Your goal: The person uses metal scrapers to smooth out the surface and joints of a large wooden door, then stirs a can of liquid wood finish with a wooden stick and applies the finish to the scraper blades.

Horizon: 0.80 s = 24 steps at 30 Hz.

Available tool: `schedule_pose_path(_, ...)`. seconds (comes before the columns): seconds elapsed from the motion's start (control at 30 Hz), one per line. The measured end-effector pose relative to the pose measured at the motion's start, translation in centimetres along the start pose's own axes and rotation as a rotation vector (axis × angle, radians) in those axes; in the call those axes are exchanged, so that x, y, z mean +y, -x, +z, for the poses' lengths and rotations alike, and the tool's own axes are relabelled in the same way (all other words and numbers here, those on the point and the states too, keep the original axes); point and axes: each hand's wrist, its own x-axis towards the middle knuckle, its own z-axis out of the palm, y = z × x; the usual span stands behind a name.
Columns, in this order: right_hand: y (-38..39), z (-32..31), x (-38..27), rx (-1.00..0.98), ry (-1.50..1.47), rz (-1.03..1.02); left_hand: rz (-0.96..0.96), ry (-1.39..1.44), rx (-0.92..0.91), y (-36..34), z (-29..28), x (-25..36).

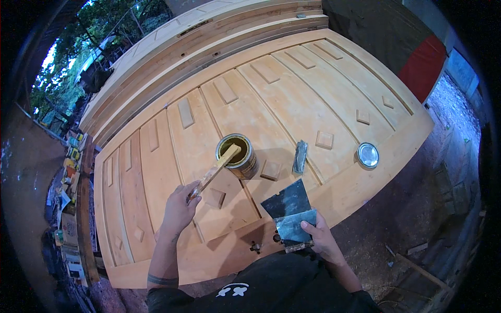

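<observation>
My left hand (179,207) grips the lower end of a flat wooden stick (214,172). The stick's upper end, coated in yellowish paste, sits over the mouth of an open round can (247,168). In my right hand (324,241) is a flat scraper plate (295,225), grey-blue and smeared, with my thumb pressed on its face. A darker rectangular plate (287,199) shows beyond it, overlapping; whether the two are joined I cannot tell. Under the can lies a large pale wooden panelled door (209,130) with grooves and raised blocks.
A round metal lid (368,155) and a narrow grey, crusted scraper-like piece (300,157) lie on the door, right of the can. More door slabs (209,49) are stacked behind. A cluttered shelf (70,208) stands at left; a wooden stick (424,272) lies on the floor at right.
</observation>
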Motion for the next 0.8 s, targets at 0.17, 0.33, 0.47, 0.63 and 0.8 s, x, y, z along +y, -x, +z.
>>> schedule_pose_path(0.17, 0.0, 0.0, 0.2, 0.001, -0.007, -0.016, 0.013, 0.092, 0.009, -0.1, 0.6, -1.4)
schedule_pose_path(0.33, 0.2, -0.2, 0.4, 0.022, 0.004, -0.009, -0.382, 0.582, -0.176, 0.1, 0.9, -1.6)
schedule_pose_path(0.47, 0.3, 0.0, 0.2, 0.01, 0.004, 0.001, -0.473, 0.862, -0.302, 0.2, 0.8, -2.4)
schedule_pose_path(0.63, 0.3, -0.1, 0.5, 0.008, -0.001, -0.015, -0.562, 1.123, -0.367, 0.8, 1.6, -1.5)
schedule_pose_path(0.8, -0.9, -0.3, 0.1, -0.034, 0.096, -0.026, -0.581, 1.217, -0.356, 0.7, 2.4, -2.2)
